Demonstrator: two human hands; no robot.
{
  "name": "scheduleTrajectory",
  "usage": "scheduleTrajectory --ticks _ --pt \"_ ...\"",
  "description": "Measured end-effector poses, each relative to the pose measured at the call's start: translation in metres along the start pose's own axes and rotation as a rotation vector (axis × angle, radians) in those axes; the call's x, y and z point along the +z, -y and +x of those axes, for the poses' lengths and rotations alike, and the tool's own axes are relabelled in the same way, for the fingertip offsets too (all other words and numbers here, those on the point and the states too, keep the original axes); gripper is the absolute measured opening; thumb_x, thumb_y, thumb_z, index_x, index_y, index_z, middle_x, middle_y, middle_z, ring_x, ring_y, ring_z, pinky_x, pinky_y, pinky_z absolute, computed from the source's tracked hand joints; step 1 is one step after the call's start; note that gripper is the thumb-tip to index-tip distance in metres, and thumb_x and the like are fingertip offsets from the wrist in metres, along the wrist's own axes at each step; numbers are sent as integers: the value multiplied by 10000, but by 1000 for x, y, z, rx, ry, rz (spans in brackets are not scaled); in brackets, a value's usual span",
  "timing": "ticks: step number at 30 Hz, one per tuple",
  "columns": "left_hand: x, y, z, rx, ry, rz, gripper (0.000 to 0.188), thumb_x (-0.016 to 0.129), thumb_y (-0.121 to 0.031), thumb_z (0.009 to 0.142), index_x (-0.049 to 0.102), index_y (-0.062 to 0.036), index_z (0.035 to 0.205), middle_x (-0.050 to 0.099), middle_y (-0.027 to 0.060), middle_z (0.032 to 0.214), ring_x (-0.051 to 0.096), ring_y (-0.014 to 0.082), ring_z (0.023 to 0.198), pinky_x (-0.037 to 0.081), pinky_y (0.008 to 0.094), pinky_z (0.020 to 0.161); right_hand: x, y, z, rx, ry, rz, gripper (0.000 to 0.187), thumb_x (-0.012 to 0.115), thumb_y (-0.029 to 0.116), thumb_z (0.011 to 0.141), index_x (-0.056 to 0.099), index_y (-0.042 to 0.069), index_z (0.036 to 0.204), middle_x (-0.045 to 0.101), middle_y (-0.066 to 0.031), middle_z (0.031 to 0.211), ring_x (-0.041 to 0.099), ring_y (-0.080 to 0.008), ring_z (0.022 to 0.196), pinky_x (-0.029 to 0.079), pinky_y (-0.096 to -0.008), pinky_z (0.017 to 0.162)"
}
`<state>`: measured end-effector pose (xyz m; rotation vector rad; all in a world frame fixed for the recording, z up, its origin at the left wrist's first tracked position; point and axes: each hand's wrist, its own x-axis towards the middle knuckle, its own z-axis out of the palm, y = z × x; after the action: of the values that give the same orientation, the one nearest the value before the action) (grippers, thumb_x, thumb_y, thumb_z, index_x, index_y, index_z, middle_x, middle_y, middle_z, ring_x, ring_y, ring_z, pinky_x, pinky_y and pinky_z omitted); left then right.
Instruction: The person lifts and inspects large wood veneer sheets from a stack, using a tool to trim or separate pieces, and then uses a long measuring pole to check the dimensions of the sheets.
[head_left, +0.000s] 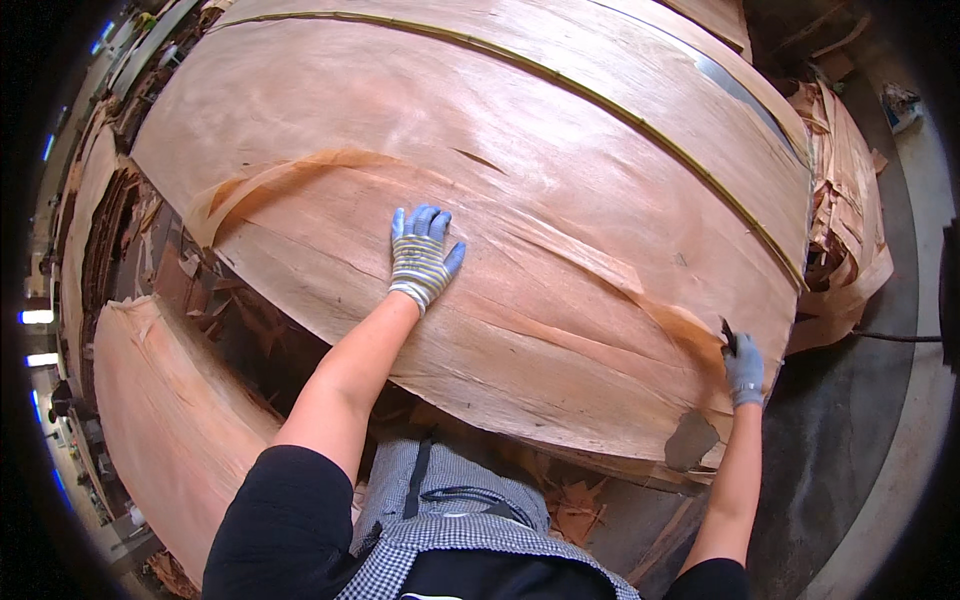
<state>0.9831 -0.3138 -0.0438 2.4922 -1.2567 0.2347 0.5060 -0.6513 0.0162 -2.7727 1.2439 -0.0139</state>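
Note:
A broad, thin sheet of pinkish-brown wood veneer (560, 130) lies before me on a stack, its surface wavy with raised folds. My left hand (425, 258), in a striped glove with blue fingertips, rests flat on the veneer near the middle, fingers spread. At the right end, my right hand (744, 372) in a grey-blue glove is closed around a small dark knife-like tool (729, 337). The tool's tip points up and away, beside a lifted orange-brown fold (690, 328). Below that hand, a ragged grey patch (690, 440) shows at the sheet's near edge.
A long thin bamboo-like strip (560, 78) crosses the far part of the veneer. Another pale veneer stack (170, 400) stands at the lower left, with torn scraps (255, 310) between the stacks. Crumpled veneer (845, 190) bulges beyond the right end, beside dark floor (840, 420).

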Motion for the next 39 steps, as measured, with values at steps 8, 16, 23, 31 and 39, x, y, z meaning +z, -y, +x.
scheduleTrajectory --ticks 8,16,23,31,39 --pt "7 -1 -2 -93 375 219 557 401 -476 843 504 -77 1217 423 135 1325 325 293 1272 67 537 1074 -123 123 -232 20 -530 400 188 556 71 871 582 -37 1023 607 -149 959 575 -205 874 473 -324 778" --pt "-11 4 2 -40 280 80 460 461 -446 846 538 -130 1171 441 87 1292 352 247 1235 171 536 1047 -192 226 -336 536 -881 318 186 560 171 875 580 -13 888 619 -118 822 570 -208 702 484 -333 675" --pt "-38 15 23 32 495 -12 495 475 -452 841 525 -106 1191 451 122 1279 391 276 1225 230 540 1025 -203 235 -356 606 -1134 433 167 554 171 868 564 5 882 599 -104 825 552 -220 709 467 -329 677" --pt "-100 16 -68 501 82 -468 383 539 -225 821 519 -38 1155 526 167 1157 461 348 1099 318 451 986 -179 263 -393 879 -513 681 191 512 -12 819 568 4 1001 573 -29 903 515 -144 830 432 -274 758" --pt "-153 66 -317 590 1113 -43 250 514 -305 804 657 -136 920 631 129 815 592 259 811 354 420 951 -67 240 -380 372 -81 161 224 587 171 785 595 130 1005 621 -134 906 597 -340 782 489 -406 665"
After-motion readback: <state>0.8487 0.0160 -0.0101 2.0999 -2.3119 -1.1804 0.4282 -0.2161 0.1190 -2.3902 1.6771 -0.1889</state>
